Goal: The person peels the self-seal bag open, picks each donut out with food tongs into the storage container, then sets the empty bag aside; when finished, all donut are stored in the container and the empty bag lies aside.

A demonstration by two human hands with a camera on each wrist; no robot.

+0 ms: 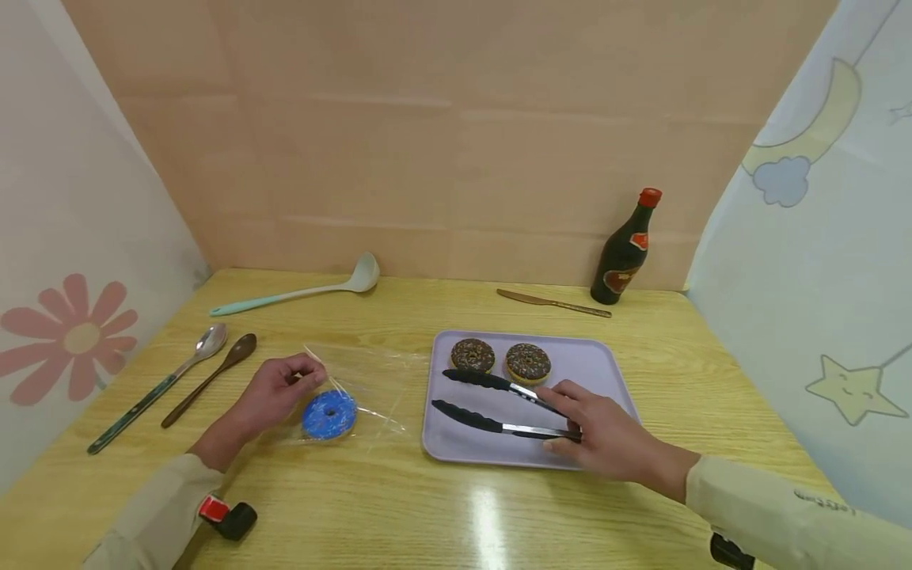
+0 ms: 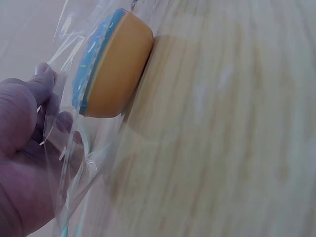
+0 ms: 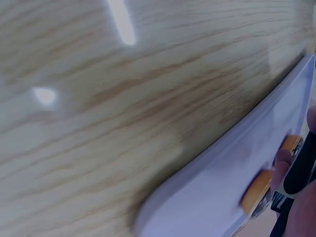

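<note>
My left hand [image 1: 280,389] pinches the edge of a clear plastic bag [image 1: 385,372] lying on the table. Inside that bag, near its opening, is a blue-iced donut [image 1: 329,415]; the left wrist view shows its tan side behind the film. My right hand [image 1: 602,431] grips a pair of tongs [image 1: 520,431] with black scalloped tips, spread apart over a lilac tray [image 1: 445,443]. Nothing is between the tips. Two chocolate donuts with sprinkles, a left one [image 1: 473,355] and a right one [image 1: 528,363], sit at the tray's back, just beyond the tongs.
A mint-handled ladle [image 1: 299,293] lies at the back left. Left of the bag are a green-handled metal spoon [image 1: 171,380] and a brown spoon [image 1: 214,378]. A knife [image 1: 552,303] and a dark bottle [image 1: 627,253] with a red cap are behind the tray.
</note>
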